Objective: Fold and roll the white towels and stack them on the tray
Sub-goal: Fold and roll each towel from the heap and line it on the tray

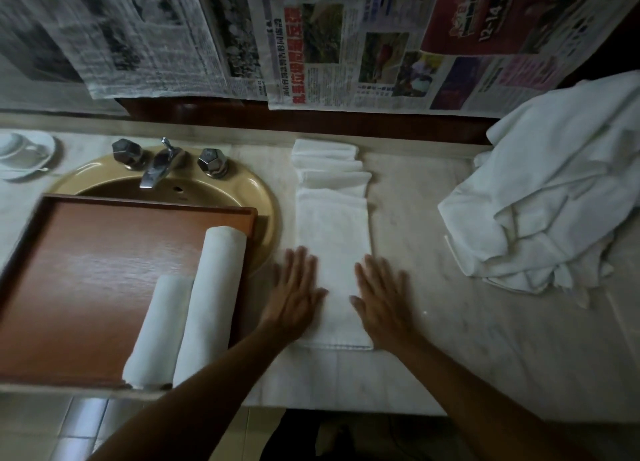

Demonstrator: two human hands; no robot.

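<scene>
Two rolled towels (pixel 188 308) already lie side by side on the right part of the wooden tray (pixel 86 287), which sits partly over the sink (pixel 256 187) on the left. So I judge this part is done, and the stack is only beginning.

In front of me, on the table (pixel 450 322), one white towel (pixel 332 232) is folded into a long narrow strip running from near to far. Its far end looks bunched into several folds. My left hand (pixel 294 294) rests flat on its left edge and my right hand (pixel 381 298) rests flat on its right edge, both with straight fingers, pressing and gripping nothing. This towel is folded but not yet rolled; I think rolling is the next step.

On the right, a pile of unfolded white towels (pixel 540 201) waits. How many are in it I cannot tell, so much work seems left.
</scene>
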